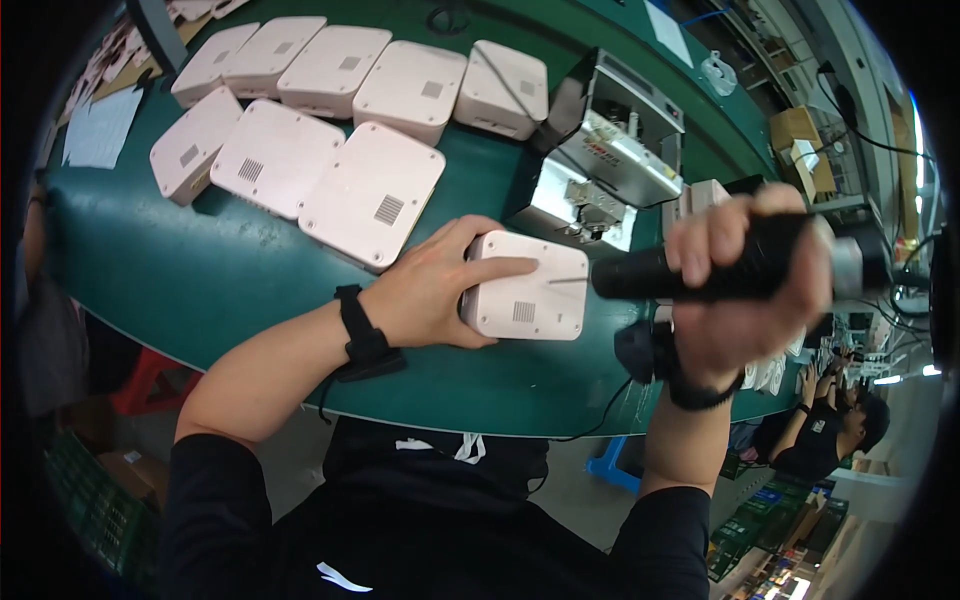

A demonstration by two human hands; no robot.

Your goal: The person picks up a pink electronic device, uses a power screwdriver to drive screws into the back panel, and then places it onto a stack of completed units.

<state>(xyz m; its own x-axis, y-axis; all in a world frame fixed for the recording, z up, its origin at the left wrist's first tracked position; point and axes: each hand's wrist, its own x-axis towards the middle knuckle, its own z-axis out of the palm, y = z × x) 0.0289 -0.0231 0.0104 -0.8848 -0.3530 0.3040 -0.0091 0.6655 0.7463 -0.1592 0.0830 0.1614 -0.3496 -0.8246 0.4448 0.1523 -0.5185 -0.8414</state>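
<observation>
Left hand point(435, 285) grasps pale box point(545, 300) from its left side, index finger lying across the top face. Box sits on green table point(500, 385), in front of the person. Right hand point(745, 325), blurred, is wrapped around black screwdriver point(640, 274); its thin bit overlaps the box's right part, contact can't be told. Similar boxes point(375, 195) stand in two rows, upper left. Metal machine point(640, 135) beyond, upper right of held box.
</observation>
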